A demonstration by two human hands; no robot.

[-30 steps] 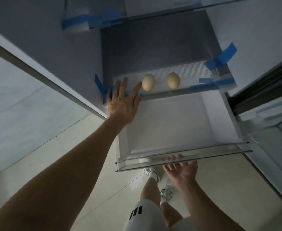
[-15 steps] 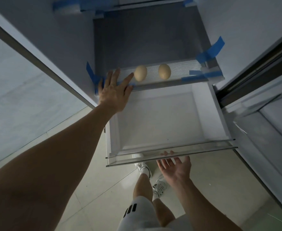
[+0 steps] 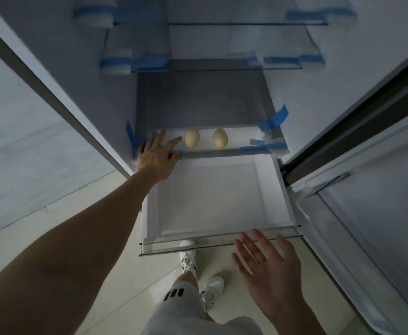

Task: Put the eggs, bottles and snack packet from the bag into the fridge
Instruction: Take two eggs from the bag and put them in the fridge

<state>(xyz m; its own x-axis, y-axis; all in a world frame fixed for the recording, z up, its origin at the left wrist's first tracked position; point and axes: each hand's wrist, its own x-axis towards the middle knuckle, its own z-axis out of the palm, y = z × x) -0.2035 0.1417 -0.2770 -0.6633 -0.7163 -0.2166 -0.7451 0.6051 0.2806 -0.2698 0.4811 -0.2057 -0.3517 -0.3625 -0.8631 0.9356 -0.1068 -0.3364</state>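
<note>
Though dimly lit, two smooth, pale-tan eggs (image 3: 192, 141) apart on shelf (image 3: 242, 134)

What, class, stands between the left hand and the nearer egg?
Nothing visible. The left hand is at the shelf's left end, just left of the nearer egg, with only bare shelf between them.

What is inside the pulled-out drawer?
The drawer shows only its bare white floor. The eggs lie on the shelf above, which covers the drawer's rear.
</note>
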